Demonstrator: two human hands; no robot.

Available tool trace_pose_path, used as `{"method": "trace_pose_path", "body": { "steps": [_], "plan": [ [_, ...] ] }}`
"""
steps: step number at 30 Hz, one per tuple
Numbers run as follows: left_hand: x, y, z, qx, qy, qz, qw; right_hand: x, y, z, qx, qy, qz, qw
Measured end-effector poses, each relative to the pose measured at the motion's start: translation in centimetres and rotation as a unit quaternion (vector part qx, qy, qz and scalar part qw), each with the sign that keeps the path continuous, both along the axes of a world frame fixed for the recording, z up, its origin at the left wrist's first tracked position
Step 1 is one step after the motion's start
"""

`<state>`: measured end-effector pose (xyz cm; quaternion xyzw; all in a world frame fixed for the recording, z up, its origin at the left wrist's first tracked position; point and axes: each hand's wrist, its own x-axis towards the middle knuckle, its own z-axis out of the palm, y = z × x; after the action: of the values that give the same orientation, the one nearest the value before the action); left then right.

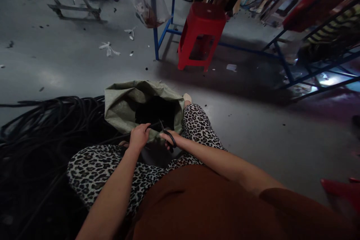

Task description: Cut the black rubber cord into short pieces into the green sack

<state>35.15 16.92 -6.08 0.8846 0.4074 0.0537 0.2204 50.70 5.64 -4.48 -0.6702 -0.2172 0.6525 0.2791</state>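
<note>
Between my knees stands a green woven sack point(119, 107) with its mouth wide and dark material inside. My left hand point(140, 136) is closed around a black tube-like strand point(153, 125) at the sack's near rim. Its end points over the opening. My right hand point(170, 138) grips a pair of black-handled scissors point(172, 139), fingers through the loops. The blades reach up beside the strand's end; whether they touch it I cannot tell. A large heap of black strands point(59, 120) lies on the floor at my left, next to the sack.
A red plastic stool point(201, 30) stands ahead, beside a blue metal frame point(155, 41) with a clear plastic bag point(149, 3) hanging on it. White scraps point(109, 49) litter the grey floor. Another blue rack point(284, 60) with cloth is at the right. A metal stand point(75, 7) is far left.
</note>
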Motion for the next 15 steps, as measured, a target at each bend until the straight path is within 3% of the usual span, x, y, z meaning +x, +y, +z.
{"method": "trace_pose_path", "body": {
  "steps": [10,15],
  "plan": [
    [-0.16,0.07,-0.66,-0.015,-0.016,-0.024,0.999,0.3,-0.05,0.39,-0.003,-0.017,-0.012,1.0],
    [-0.29,0.16,-0.22,-0.001,0.001,-0.018,1.0,0.33,-0.1,0.71,0.001,-0.027,-0.032,0.999]
  ]
}}
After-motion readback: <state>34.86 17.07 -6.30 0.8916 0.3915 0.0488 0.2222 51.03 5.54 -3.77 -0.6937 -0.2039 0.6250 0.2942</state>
